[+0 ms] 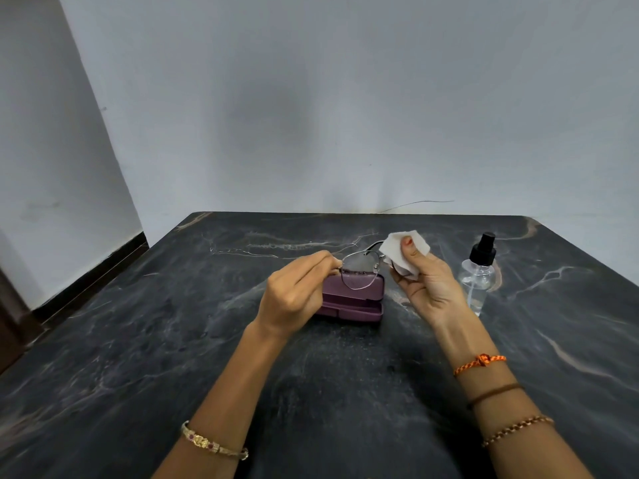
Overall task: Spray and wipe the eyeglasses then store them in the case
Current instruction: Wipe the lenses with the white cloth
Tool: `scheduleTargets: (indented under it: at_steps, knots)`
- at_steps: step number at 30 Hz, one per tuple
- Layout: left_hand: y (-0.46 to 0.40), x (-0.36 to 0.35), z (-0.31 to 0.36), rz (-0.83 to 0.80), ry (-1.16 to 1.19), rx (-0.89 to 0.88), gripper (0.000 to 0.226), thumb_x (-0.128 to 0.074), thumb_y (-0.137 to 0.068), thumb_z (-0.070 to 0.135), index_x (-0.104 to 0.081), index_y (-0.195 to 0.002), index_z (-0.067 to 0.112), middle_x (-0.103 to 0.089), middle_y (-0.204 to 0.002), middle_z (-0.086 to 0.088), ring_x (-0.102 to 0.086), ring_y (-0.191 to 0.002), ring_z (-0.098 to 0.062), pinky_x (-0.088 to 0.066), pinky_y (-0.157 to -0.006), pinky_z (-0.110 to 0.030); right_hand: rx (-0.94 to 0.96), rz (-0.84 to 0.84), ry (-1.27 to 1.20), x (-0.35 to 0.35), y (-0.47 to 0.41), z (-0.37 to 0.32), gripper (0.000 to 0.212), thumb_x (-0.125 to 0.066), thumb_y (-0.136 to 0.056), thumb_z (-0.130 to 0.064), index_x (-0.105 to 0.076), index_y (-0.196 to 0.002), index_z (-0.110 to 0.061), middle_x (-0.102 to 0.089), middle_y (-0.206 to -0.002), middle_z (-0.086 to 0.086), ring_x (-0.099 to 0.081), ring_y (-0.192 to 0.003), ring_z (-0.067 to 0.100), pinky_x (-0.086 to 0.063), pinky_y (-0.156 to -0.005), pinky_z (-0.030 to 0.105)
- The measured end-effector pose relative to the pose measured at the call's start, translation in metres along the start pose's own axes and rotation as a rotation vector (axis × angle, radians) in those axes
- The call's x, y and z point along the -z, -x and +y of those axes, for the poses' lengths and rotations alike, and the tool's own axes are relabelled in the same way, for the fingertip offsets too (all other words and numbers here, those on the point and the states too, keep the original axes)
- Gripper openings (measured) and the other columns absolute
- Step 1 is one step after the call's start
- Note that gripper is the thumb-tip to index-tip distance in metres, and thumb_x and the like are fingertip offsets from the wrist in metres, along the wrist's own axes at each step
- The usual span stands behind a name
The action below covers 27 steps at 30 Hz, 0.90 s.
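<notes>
Two hands, raised above the tabletop (138, 357); left hand (294, 299) pinches the glasses (358, 271) at one rim edge, likely to keep fingers off the lens; right hand (425, 281) grips a folded cloth (403, 252) around the far lens, thumb on top, apparently wiping; one purple case (359, 302) lies open directly beneath, ready to take the glasses; one spray bottle (479, 271) stands upright just right of the right hand, set aside.

eyeglasses (359, 271) above case (349, 299), spray bottle (479, 271) right on table (138, 340)
</notes>
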<state>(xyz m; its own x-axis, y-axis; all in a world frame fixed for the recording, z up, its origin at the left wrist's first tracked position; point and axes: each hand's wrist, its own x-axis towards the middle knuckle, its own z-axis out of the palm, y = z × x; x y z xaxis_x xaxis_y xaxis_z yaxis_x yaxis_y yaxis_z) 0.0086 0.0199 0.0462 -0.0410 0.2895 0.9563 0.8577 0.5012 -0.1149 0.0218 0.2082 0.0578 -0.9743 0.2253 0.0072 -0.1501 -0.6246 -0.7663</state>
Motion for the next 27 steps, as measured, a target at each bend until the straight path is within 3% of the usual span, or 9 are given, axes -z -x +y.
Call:
scheduleTargets:
  at_steps: [3, 7, 12, 16, 20, 27]
  knots:
    - [0.000, 0.002, 0.000, -0.014, -0.020, -0.006, 0.009, -0.066, -0.069, -0.018, -0.069, -0.073, -0.010, -0.069, -0.069, -0.016, -0.064, -0.063, -0.020, -0.052, -0.063, -0.025, 0.009, -0.038, 0.080, 0.003, -0.001, -0.004, 0.007, -0.055, -0.084, -0.005, -0.060, -0.082, -0.009, -0.072, -0.059, -0.004, -0.068, -0.057, 0.004, -0.055, -0.053, 0.016]
    - [-0.001, 0.001, 0.001, -0.012, -0.020, 0.002, 0.012, -0.068, -0.065, -0.019, -0.068, -0.072, -0.010, -0.069, -0.069, -0.015, -0.058, -0.069, -0.016, -0.052, -0.067, -0.025, -0.025, -0.036, 0.086, 0.005, -0.001, -0.006, 0.008, -0.054, -0.084, -0.003, -0.059, -0.082, -0.008, -0.072, -0.058, -0.003, -0.069, -0.056, 0.006, -0.055, -0.051, 0.017]
    - [0.000, 0.000, 0.001, -0.014, -0.009, 0.026, 0.012, -0.068, -0.064, -0.020, -0.068, -0.071, -0.010, -0.069, -0.068, -0.015, -0.059, -0.073, -0.014, -0.052, -0.073, -0.021, -0.072, -0.017, -0.163, 0.003, 0.003, -0.007, 0.008, -0.052, -0.089, -0.012, -0.056, -0.083, -0.008, -0.073, -0.060, 0.004, -0.071, -0.056, 0.015, -0.057, -0.047, 0.028]
    - [0.000, -0.002, 0.005, -0.046, 0.012, 0.025, 0.012, -0.068, -0.064, -0.020, -0.068, -0.070, -0.010, -0.069, -0.068, -0.014, -0.060, -0.071, -0.014, -0.053, -0.070, -0.022, -0.075, -0.014, -0.249, 0.003, 0.004, -0.005, 0.011, -0.053, -0.089, -0.022, -0.057, -0.086, -0.012, -0.073, -0.062, 0.002, -0.071, -0.058, 0.013, -0.057, -0.048, 0.028]
    - [0.002, -0.001, 0.001, -0.033, 0.010, 0.064, 0.013, -0.068, -0.064, -0.021, -0.069, -0.070, -0.010, -0.069, -0.068, -0.014, -0.060, -0.073, -0.013, -0.051, -0.075, -0.015, -0.091, -0.005, -0.204, 0.004, 0.002, 0.005, 0.003, -0.056, -0.086, -0.013, -0.057, -0.085, -0.010, -0.073, -0.061, 0.002, -0.070, -0.057, 0.012, -0.058, -0.052, 0.025]
    - [0.002, 0.001, -0.001, -0.027, -0.022, 0.103, 0.016, -0.067, -0.062, -0.024, -0.069, -0.070, -0.011, -0.070, -0.068, -0.015, -0.065, -0.068, -0.016, -0.052, -0.076, -0.014, -0.015, -0.125, 0.021, 0.004, 0.002, 0.002, 0.013, -0.052, -0.082, 0.001, -0.061, -0.086, -0.007, -0.074, -0.065, -0.001, -0.071, -0.064, 0.008, -0.057, -0.056, 0.020]
